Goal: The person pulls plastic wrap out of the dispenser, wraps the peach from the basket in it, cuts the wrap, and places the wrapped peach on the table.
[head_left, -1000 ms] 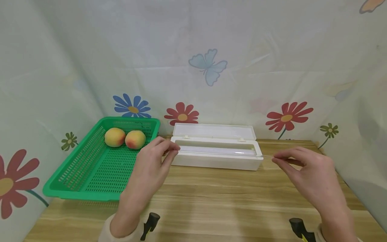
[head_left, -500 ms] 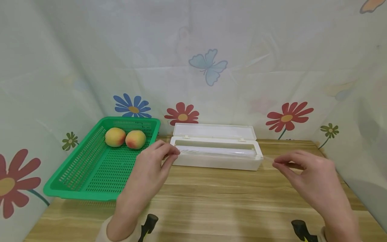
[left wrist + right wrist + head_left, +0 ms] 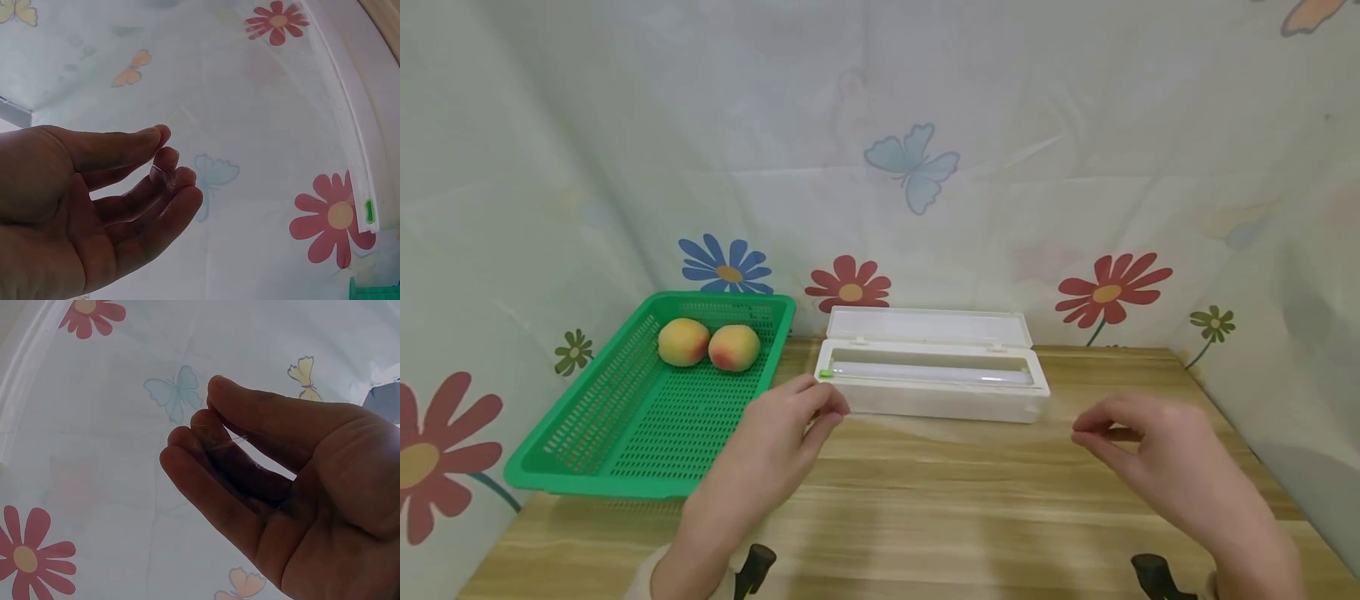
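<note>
White box (image 3: 940,405) stands open on the table (image 3: 955,517) in the head view. From the left wrist, the left hand (image 3: 78,215) pinches clear film (image 3: 167,177); from the right wrist, the right hand (image 3: 306,512) likewise. Film looks drawn out; cutting, unclear.

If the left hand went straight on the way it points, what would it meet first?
Probably the long white plastic box, just beyond the left hand in the head view; depth is unclear.

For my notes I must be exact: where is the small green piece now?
In the head view, the small green piece is at the left end of the white box, just beyond the left hand.
</note>
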`<state>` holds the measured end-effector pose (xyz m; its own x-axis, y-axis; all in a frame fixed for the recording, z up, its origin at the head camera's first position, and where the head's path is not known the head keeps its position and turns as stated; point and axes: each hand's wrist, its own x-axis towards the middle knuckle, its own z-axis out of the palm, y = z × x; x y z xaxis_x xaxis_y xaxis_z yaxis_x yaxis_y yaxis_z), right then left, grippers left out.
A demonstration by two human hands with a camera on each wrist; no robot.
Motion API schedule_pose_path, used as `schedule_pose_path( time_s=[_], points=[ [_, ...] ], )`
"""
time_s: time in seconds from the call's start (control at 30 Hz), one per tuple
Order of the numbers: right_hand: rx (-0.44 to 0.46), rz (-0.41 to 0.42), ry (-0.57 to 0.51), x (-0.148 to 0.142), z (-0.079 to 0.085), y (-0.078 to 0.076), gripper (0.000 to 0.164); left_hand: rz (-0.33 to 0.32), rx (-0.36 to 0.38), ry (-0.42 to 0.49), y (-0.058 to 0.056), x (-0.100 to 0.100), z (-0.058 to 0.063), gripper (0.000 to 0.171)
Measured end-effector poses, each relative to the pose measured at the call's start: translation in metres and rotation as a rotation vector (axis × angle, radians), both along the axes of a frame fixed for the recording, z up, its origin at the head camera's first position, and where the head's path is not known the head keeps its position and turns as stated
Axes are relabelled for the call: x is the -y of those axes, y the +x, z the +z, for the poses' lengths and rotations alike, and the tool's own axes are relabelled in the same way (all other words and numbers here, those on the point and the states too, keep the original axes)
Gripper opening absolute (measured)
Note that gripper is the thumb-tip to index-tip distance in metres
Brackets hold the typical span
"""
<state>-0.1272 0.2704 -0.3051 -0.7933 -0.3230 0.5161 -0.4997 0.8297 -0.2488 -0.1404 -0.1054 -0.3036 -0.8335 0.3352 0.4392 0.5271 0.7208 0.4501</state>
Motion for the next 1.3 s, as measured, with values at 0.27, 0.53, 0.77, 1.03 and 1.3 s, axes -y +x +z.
schedule_pose_path(
  time_s=[0.27, 0.53, 0.77, 1.03, 1.3],
  points=[
    [0.161, 0.024, 0.046, -0.005, -0.008, -0.001, 0.030, -0.018, 0.067, -0.093, 0.001, -0.001, -0.014, 0.006],
    [0.363, 0.101, 0.077, -0.005, -0.020, -0.005, 0.027, -0.055, 0.074, -0.164, 0.001, 0.001, -0.032, 0.008],
    [0.418, 0.277, 0.089, -0.008, -0.041, -0.009, 0.029, -0.117, 0.051, -0.206, 0.000, 0.002, -0.058, 0.014],
    [0.522, 0.373, 0.118, -0.001, -0.059, -0.015, 0.032, -0.113, 0.129, -0.265, 0.000, 0.003, -0.078, 0.016],
    [0.489, 0.403, 0.135, 0.004, -0.075, -0.018, 0.038, -0.153, 0.173, -0.295, -0.005, 0.003, -0.094, 0.016]
  ],
)
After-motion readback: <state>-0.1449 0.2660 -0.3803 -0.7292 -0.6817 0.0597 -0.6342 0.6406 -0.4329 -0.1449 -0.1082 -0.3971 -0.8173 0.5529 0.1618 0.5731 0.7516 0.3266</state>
